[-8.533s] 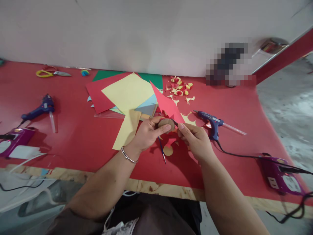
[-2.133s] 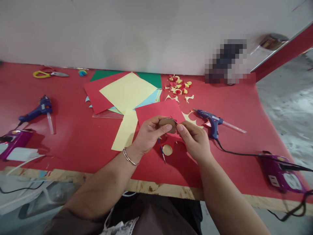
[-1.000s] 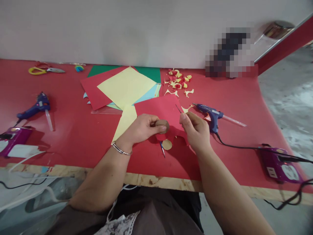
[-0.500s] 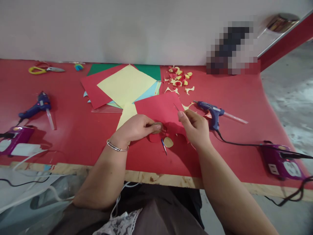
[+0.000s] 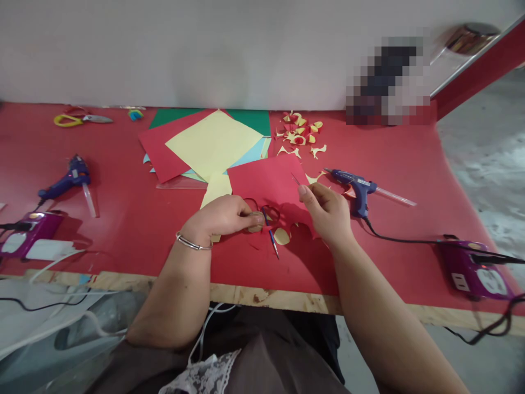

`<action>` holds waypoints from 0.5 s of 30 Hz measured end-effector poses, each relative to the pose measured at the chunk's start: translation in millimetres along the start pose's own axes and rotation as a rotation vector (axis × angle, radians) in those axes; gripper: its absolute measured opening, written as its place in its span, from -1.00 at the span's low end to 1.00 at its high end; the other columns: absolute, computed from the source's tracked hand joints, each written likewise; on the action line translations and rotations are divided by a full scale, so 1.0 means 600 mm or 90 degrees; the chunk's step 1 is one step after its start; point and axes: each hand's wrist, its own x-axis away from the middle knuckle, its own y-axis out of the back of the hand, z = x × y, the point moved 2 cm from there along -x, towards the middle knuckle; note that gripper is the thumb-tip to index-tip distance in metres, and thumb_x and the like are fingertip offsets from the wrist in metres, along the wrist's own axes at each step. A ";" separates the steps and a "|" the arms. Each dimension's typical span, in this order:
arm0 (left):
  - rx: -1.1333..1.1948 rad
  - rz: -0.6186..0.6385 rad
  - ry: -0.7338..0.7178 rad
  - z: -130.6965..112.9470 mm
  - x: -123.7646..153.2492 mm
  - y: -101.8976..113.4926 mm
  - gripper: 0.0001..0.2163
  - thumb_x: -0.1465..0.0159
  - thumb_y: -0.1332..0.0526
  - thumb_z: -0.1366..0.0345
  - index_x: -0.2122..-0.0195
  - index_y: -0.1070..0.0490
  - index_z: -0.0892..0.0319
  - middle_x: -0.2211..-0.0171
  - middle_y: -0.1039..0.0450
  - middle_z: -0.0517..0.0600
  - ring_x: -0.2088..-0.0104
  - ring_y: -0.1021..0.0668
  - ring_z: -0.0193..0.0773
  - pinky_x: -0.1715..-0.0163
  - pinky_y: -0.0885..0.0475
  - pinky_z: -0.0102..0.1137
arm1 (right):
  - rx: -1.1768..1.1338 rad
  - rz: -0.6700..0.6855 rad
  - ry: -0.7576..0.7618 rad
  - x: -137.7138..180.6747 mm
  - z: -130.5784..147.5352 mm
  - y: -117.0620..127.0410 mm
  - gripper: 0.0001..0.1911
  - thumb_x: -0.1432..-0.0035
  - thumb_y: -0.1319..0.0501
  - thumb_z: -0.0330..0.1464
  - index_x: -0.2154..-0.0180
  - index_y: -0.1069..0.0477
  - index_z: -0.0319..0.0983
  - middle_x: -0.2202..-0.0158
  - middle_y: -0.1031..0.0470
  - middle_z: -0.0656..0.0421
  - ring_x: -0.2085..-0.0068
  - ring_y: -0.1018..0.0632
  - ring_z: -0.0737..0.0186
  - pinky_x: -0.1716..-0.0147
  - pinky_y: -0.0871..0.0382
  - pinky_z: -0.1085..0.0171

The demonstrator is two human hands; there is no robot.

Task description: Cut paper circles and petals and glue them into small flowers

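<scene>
My left hand (image 5: 232,213) pinches a small round tan piece (image 5: 256,221) low over the table. Closed fingers of my right hand (image 5: 328,208) hold a thin, pointed dark tool (image 5: 296,179); its kind is hard to make out. Between the hands lies a red paper sheet (image 5: 266,175) with curved cut-outs along its near edge. A blue pen (image 5: 270,232) with a silver tip rests near that edge, beside a pale yellow paper circle (image 5: 281,236). Thin dark red loops (image 5: 272,217), partly covered, show by the pen.
Stacked coloured paper (image 5: 215,142) lies at the back, with paper scraps (image 5: 301,131) right of it. Glue guns (image 5: 68,178) (image 5: 356,189) lie on either side, cabled near purple power strips (image 5: 476,268). Yellow-handled scissors (image 5: 82,119) sit at the back left.
My left hand has drawn slightly left and down with the round piece, uncovering more of the pen and the red loops. My right hand has hardly moved.
</scene>
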 end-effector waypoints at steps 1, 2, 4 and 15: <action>-0.004 -0.002 0.002 0.001 0.001 0.001 -0.55 -0.36 -0.30 -0.09 0.54 -0.61 0.12 0.65 -0.36 -0.06 0.58 -0.34 -0.30 0.44 -0.12 -0.32 | 0.001 -0.004 -0.001 0.000 -0.001 0.000 -0.29 -0.32 -0.15 0.32 0.49 -0.31 -0.15 0.58 -0.15 0.28 0.50 -0.18 0.31 0.48 -0.01 0.22; -0.014 -0.008 0.005 0.002 0.001 0.002 -0.53 -0.35 -0.30 -0.09 0.58 -0.56 0.12 0.66 -0.33 -0.06 0.59 -0.33 -0.30 0.45 -0.10 -0.32 | 0.003 -0.008 -0.002 0.000 -0.002 0.000 -0.29 -0.32 -0.15 0.32 0.49 -0.32 -0.16 0.58 -0.18 0.27 0.50 -0.20 0.31 0.47 -0.02 0.22; -0.058 -0.032 0.028 0.008 0.001 0.005 -0.49 -0.32 -0.33 -0.10 0.66 -0.41 0.12 0.68 -0.26 -0.07 0.61 -0.29 -0.31 0.47 -0.06 -0.30 | 0.005 -0.016 -0.006 0.000 -0.005 0.000 -0.29 -0.32 -0.15 0.32 0.48 -0.35 -0.16 0.56 -0.27 0.25 0.49 -0.23 0.31 0.46 -0.06 0.22; -0.075 -0.120 -0.107 -0.055 -0.015 -0.067 -0.77 -0.29 -0.41 0.17 0.43 -0.46 0.13 0.43 -0.52 -0.01 0.42 -0.47 -0.21 0.43 -0.14 -0.33 | -0.010 -0.027 0.004 0.000 -0.009 0.001 -0.28 -0.33 -0.14 0.33 0.47 -0.36 -0.16 0.54 -0.31 0.24 0.49 -0.22 0.31 0.46 -0.06 0.22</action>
